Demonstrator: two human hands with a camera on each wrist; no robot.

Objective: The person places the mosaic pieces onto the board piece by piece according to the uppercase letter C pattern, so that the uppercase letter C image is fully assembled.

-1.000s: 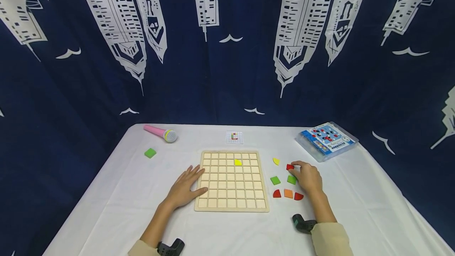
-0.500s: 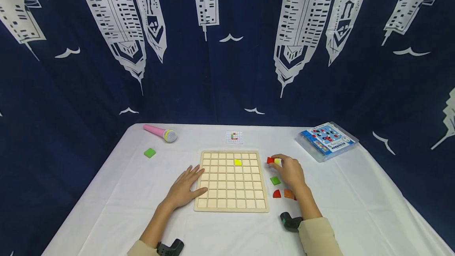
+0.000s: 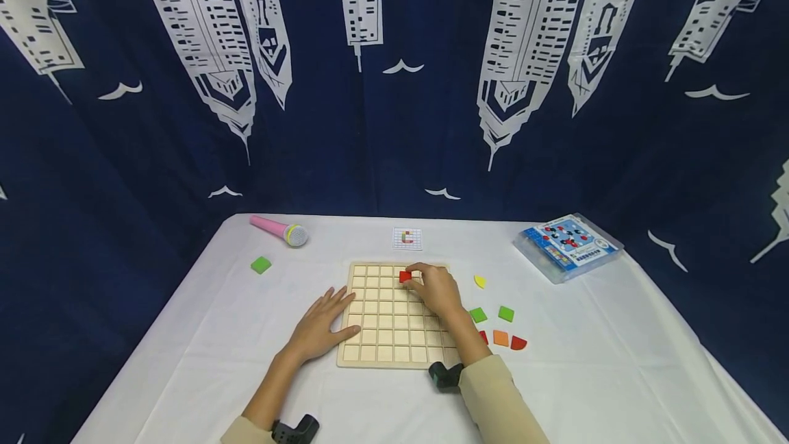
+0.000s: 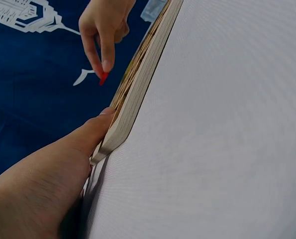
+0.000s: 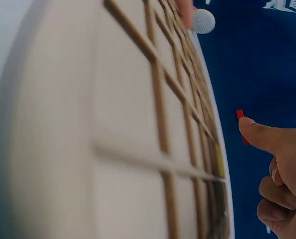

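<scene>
A wooden grid board (image 3: 385,321) lies on the white-covered table. My left hand (image 3: 317,329) rests along its left side with fingers spread and straight; in the left wrist view the thumb (image 4: 90,130) touches the board's edge. Between thumb and fingertips, my right hand (image 3: 439,291) pinches a small red tile (image 3: 404,277) over the board's upper rows. Both wrist views show this red tile (image 5: 240,113) held apart from the board. In the head view the right hand hides a yellow tile; a sliver of yellow tile (image 5: 220,160) shows on the board in the right wrist view.
Right of the board lie a yellow piece (image 3: 479,281), two green tiles (image 3: 506,314), an orange tile (image 3: 501,338) and red rounded pieces (image 3: 518,342). Behind it is a pattern card (image 3: 407,238). Farther out are a pink microphone (image 3: 277,228), a green tile (image 3: 261,265) and a plastic box (image 3: 568,247).
My right hand has carried the red tile leftward from the loose pieces, past the yellow one, to above the board. The left hand stays in place.
</scene>
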